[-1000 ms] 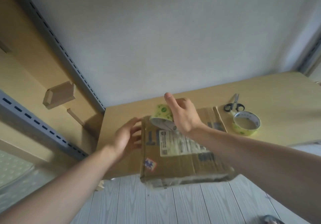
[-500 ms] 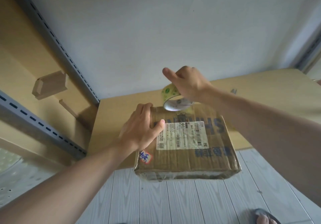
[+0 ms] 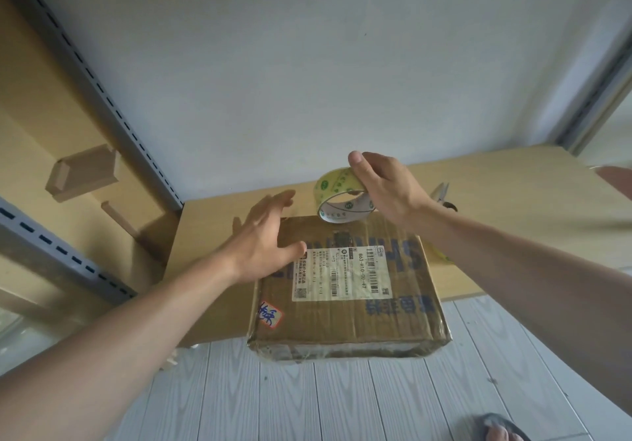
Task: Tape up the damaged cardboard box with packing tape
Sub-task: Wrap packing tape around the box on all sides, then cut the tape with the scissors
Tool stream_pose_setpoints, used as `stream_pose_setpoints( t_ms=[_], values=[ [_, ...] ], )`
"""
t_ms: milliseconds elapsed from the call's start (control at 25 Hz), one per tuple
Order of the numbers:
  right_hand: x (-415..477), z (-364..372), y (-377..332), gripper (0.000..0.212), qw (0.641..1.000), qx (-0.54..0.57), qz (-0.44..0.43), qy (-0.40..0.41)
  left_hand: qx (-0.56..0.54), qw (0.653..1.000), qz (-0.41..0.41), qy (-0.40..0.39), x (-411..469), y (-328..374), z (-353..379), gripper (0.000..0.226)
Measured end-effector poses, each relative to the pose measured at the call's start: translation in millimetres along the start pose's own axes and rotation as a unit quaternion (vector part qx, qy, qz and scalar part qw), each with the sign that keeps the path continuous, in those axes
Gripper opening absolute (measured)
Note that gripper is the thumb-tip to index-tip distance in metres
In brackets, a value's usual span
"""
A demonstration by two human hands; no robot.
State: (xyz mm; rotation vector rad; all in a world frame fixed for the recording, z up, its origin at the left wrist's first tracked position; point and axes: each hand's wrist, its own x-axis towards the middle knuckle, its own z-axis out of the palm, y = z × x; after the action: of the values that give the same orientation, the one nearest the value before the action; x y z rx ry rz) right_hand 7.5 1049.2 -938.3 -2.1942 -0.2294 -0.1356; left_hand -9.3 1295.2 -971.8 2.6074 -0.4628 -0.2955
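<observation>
One box (image 3: pixel 393 324): brown cardboard, lying at the near edge of the worktop (image 3: pixel 513 201), its near part jutting out over the floor (image 3: pixel 307 403); I see the near face creased, with shiny clear film along it
Label (image 3: pixel 338 273): white, with barcodes, in the middle of the box top, blue print around it
Sticker (image 3: pixel 270 314): small, red-edged, blue handwriting, at the near left corner of the box top
Tape (image 3: pixel 333 184): yellow-green roll with a white core, tilted, its hole turned toward me; its lower rim sits at the far edge of the box top, and I cannot tell whether it touches
Right grip (image 3: pixel 386 191): curled over the tape from above, fingers wrapped round the roll's outer band, forefinger lifted at the top
Left grip (image 3: pixel 263 235): fingers straight and spread, holding nothing; it is over the box's far left corner, thumb tip just beside the label's left edge; blur keeps me from telling whether it rests on the cardboard
Scissors (image 3: pixel 443 193): on the worktop behind the right wrist, mostly hidden, only blade tips and a bit of black handle showing
Wall (image 3: pixel 307 64): pale, plain, behind the worktop
Rail (image 3: pixel 106 98): grey, slotted, running slantwise up the wooden panel on my left, with a small wooden bracket (image 3: pixel 83 174) beside it
Foot (image 3: pixel 499 432): toes in a sandal on the grey-white planks, bottom right corner
</observation>
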Motion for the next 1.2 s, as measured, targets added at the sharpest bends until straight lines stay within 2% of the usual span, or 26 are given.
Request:
stream_pose_setpoints(
  t_ms=[120,200,280,360,440,560,680,760,840,920,1080,1200],
  values=[
    [1.7,-9.6,23.2,0.045,0.999,0.011,0.037,0.034,-0.045,0.997,0.055,0.013,9.4,8.2,1.6,0.094],
    [-2.3,-23.0,55.8,0.04,0.988,0.017,0.098,0.119,-0.089,0.99,0.109,0.03,15.7,14.9,1.6,0.081],
    [-12.7,-40.1,100.4,0.032,0.963,-0.101,0.184,0.167,-0.156,0.978,0.137,0.038,23.1,28.6,-10.1,0.069],
    [-27.5,-47.7,138.6,0.028,0.931,-0.234,0.261,0.102,-0.138,0.978,0.149,0.045,31.7,46.8,-26.4,0.056],
    [-36.4,-42.7,157.2,0.032,0.913,-0.252,0.314,0.06,-0.06,0.986,0.155,0.018,38.1,60.9,-40.9,0.048],
    [-33.6,-29.0,160.0,0.031,0.914,-0.267,0.293,0.083,-0.022,0.99,0.134,-0.042,41.4,67.3,-56.0,0.042],
    [-24.0,-25.8,159.8,0.03,0.917,-0.309,0.216,0.131,-0.028,0.99,0.131,-0.05,42.3,63.6,-57.1,0.03],
    [-14.5,-29.9,161.4,0.034,0.909,-0.355,0.201,0.083,-0.06,0.988,0.131,-0.052,42.0,63.1,-53.8,0.031],
    [-2.5,-32.5,162.2,0.039,0.895,-0.371,0.246,-0.006,-0.077,0.987,0.132,-0.054,42.1,61.6,-51.1,0.036],
    [10.6,-30.0,164.7,0.04,0.875,-0.381,0.296,-0.034,-0.095,0.985,0.133,-0.052,41.9,59.9,-51.1,0.039],
    [31.9,-19.4,169.8,0.043,0.839,-0.411,0.354,0.035,-0.121,0.98,0.146,-0.061,42.3,57.6,-51.0,0.03],
    [38.5,-23.4,171.4,0.035,0.862,-0.285,0.409,0.093,-0.148,0.977,0.142,-0.054,43.5,57.5,-50.9,0.03]
  ],
)
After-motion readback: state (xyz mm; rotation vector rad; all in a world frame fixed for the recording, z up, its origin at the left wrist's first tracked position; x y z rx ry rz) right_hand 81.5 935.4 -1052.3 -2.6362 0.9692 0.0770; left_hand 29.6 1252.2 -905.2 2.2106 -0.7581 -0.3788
